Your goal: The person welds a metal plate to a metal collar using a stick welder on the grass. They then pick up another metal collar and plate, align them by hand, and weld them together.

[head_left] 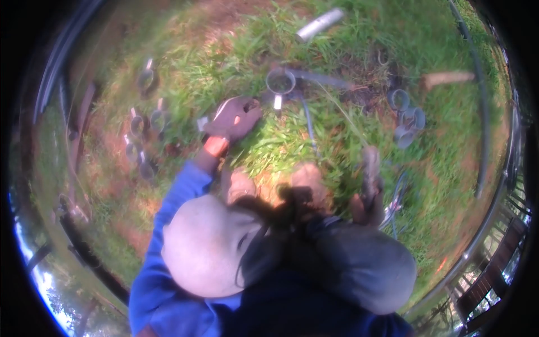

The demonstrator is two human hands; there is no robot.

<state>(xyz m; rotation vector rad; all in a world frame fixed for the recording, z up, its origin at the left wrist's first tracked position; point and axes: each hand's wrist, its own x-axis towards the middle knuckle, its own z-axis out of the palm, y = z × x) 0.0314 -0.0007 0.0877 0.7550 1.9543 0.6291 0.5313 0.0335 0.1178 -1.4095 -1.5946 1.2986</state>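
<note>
My left hand (pixel 236 119), in a dark worn glove, is low over the grass with its fingers curled; what they hold, if anything, is hidden. A small pale metal piece (pixel 202 123) shows beside its wrist side. Just beyond the hand lies a metal ring (pixel 281 82) with a short bright tab (pixel 278 101) at its near edge. A flat metal bar (pixel 321 78) runs right from the ring. My right hand (pixel 368 208), partly shaded, is closed around a welding electrode holder (pixel 371 171). From it a thin welding rod (pixel 345 115) slants up toward the ring and bar.
Several tabbed rings (pixel 136 125) lie on the left grass; more rings (pixel 411 118) cluster at right. A metal tube (pixel 320 24) lies at the far side, a wooden piece (pixel 448 79) at far right. Cables (pixel 398 196) run beside my right knee (pixel 365 264). A dark bar (pixel 311 123) lies near my feet.
</note>
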